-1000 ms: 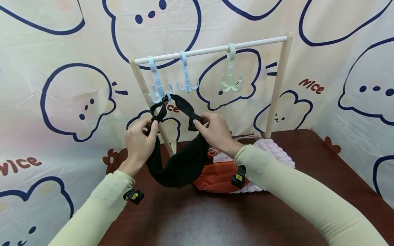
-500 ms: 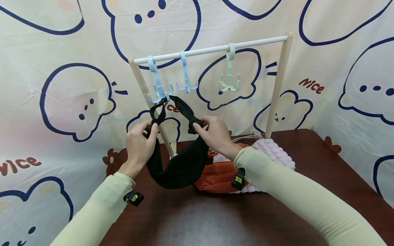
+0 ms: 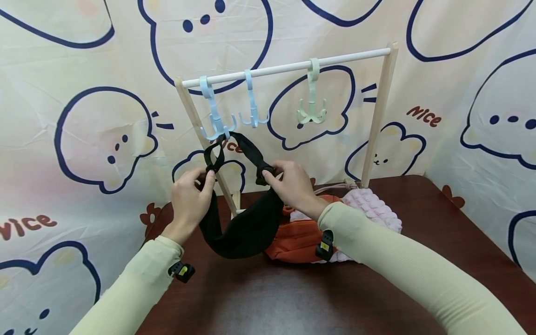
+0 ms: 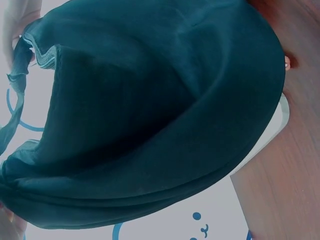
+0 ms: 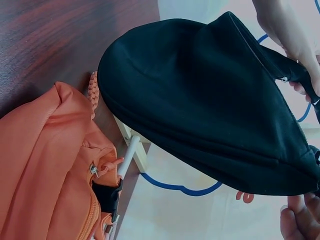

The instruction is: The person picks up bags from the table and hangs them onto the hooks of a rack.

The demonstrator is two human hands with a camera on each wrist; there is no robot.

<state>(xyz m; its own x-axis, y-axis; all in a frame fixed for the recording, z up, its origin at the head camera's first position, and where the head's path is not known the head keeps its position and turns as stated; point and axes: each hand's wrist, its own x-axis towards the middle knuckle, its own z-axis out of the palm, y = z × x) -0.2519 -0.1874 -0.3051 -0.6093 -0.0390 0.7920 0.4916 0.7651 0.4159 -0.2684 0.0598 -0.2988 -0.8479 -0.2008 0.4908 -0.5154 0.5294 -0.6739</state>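
Observation:
A black zippered bag hangs in a curve between my two hands above the table. Its strap rises to the lower prongs of the leftmost blue hook; whether it is looped over a prong I cannot tell for sure. My left hand pinches the bag's left end where the strap joins. The right hand pinches the opposite strap joint, thumb on top. In the left wrist view the bag body fills most of the frame. A zipper edges its opening in the right wrist view.
A white rail on wooden posts carries another blue hook and a green hook. Behind my right forearm, an orange bag and a pink quilted bag lie on the dark table. Patterned cloth stands behind.
Both hands have come down slightly with the black bag, and its strap sits a little lower. The leftmost blue hook has barely shifted.

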